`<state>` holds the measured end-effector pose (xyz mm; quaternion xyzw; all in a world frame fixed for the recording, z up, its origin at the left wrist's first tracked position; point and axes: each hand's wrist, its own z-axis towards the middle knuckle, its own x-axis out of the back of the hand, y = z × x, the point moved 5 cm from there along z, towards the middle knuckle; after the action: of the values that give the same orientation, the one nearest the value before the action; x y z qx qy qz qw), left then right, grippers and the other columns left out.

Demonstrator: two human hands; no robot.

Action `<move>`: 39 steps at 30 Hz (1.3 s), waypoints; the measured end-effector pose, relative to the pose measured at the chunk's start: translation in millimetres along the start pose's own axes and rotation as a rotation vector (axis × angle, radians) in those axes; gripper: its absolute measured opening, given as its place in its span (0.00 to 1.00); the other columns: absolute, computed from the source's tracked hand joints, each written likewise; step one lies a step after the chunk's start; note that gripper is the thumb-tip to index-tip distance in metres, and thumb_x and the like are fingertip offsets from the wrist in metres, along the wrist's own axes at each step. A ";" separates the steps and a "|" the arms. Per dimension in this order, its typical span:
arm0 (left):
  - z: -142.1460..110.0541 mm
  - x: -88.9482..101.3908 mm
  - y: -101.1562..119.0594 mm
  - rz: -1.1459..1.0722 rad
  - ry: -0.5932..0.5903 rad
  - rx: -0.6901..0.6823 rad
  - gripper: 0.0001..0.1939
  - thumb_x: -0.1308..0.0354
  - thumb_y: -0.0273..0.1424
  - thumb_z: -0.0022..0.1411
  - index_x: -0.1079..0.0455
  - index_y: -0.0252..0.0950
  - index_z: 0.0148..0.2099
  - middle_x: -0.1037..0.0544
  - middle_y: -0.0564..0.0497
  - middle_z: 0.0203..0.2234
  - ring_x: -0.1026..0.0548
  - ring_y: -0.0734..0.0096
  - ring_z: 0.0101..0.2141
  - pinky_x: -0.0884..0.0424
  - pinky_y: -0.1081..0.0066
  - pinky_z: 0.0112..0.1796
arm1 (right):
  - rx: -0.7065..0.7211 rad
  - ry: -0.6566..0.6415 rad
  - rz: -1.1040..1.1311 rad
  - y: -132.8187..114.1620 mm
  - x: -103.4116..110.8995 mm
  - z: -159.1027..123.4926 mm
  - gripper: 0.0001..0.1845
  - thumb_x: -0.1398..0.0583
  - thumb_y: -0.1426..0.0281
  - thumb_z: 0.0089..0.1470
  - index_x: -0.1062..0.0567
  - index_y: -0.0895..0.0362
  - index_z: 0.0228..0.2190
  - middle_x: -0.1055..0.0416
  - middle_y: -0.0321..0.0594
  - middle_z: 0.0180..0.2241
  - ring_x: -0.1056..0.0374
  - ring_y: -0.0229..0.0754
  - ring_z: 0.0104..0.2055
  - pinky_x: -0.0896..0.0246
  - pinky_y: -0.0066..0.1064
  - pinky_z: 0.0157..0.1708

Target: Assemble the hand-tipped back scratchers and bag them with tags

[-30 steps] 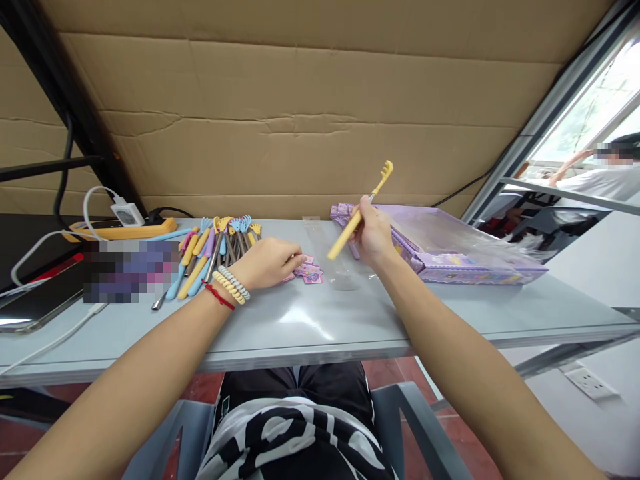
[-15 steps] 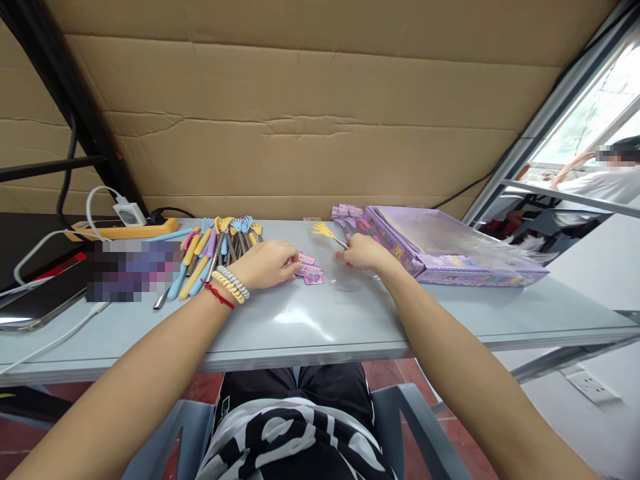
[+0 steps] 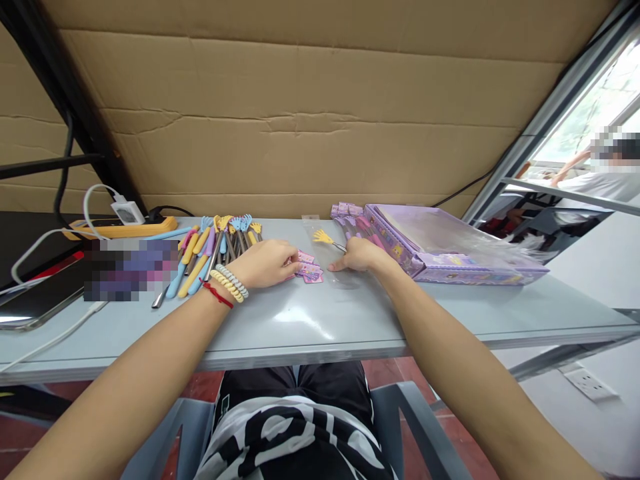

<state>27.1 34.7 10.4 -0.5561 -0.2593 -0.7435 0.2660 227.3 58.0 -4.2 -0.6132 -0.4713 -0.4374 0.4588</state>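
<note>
My right hand is closed round the rod of a yellow hand-shaped back scratcher, its thumb sticking out to the left. Beneath the scratcher lies a clear plastic bag, flat on the table. My left hand rests with curled fingers at the left edge of some small pink-and-purple cards; whatever its fingertips hold is hidden. Left of that hand is a pile of back scratchers with blue, yellow, purple and pink handles and metal rods.
A purple box with clear plastic on it stands at the right, beside several packed scratchers. At the left are a yellow power strip, white cables and a phone. Cardboard backs the table. Another person sits far right.
The yellow scratcher's head has dropped slightly and lies flatter over the bag. My right thumb has stretched out to the left; my left hand has stayed by the cards.
</note>
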 end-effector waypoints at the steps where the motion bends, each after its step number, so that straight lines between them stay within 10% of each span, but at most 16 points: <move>1: 0.0 0.2 0.0 -0.001 0.000 0.000 0.13 0.49 0.36 0.65 0.28 0.35 0.34 0.22 0.46 0.32 0.27 0.64 0.31 0.37 0.68 0.32 | 0.003 0.002 0.000 -0.3 -0.6 0.8 0.25 0.30 0.53 0.42 0.27 0.62 0.28 0.31 0.43 0.25 0.36 0.40 0.27 0.47 0.30 0.25; 23: 0.1 0.5 -0.6 -0.017 -0.012 0.004 0.13 0.50 0.35 0.65 0.27 0.35 0.34 0.23 0.46 0.31 0.28 0.64 0.30 0.39 0.67 0.30 | 0.008 0.009 0.090 -1.0 -5.9 5.9 0.16 0.34 0.61 0.49 0.25 0.63 0.31 0.28 0.47 0.29 0.34 0.40 0.28 0.46 0.29 0.25; 39: 0.8 9.2 -9.8 -0.055 0.103 0.168 0.17 0.52 0.41 0.66 0.28 0.35 0.34 0.22 0.47 0.31 0.27 0.63 0.32 0.40 0.67 0.31 | 0.255 0.406 0.684 -5.8 20.6 -9.9 0.11 0.39 0.65 0.50 0.31 0.60 0.24 0.43 0.32 0.19 0.49 0.31 0.22 0.55 0.27 0.25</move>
<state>18.8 41.4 18.6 -0.4856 -0.3221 -0.7536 0.3041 224.2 52.7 18.6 -0.5741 -0.1906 -0.3100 0.7335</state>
